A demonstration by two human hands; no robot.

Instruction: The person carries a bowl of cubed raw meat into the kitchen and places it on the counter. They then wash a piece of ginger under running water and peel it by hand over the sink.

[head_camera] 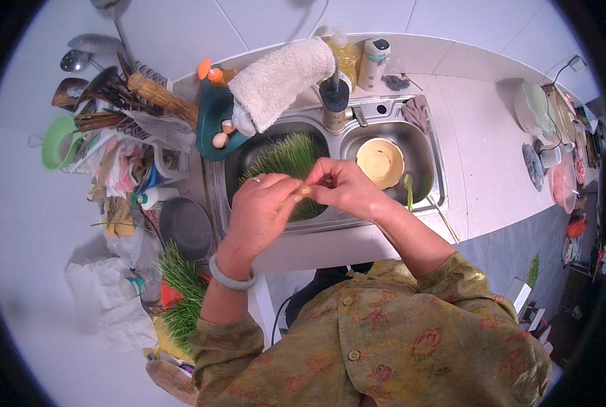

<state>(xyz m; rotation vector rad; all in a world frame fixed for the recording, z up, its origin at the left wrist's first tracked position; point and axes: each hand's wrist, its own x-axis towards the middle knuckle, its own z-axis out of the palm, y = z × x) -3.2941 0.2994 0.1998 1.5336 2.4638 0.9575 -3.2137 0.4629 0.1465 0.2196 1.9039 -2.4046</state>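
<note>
My left hand (259, 211), with a ring on a finger and a pale bangle at the wrist, is closed around a small yellowish piece (303, 191), perhaps peeled ginger. The thumb and bent fingers of my right hand (346, 188) pinch at the near end of it. Most of the piece is covered by fingers. Both hands are above the left basin of a steel double sink (277, 227). Below them a thick bunch of long green leaves (292, 152), like chives, lies in that basin. The right basin holds a cream plastic bowl (380, 163) and a light-green utensil (408, 191).
A towel (282, 84) hangs over the tap (334, 109). Eggshells (221, 140) sit on a green tray (208, 114) at left. A dark pan (186, 227) and more green leaves (181, 297) are beside my left arm. Chopsticks (445, 221) lie across the right counter edge.
</note>
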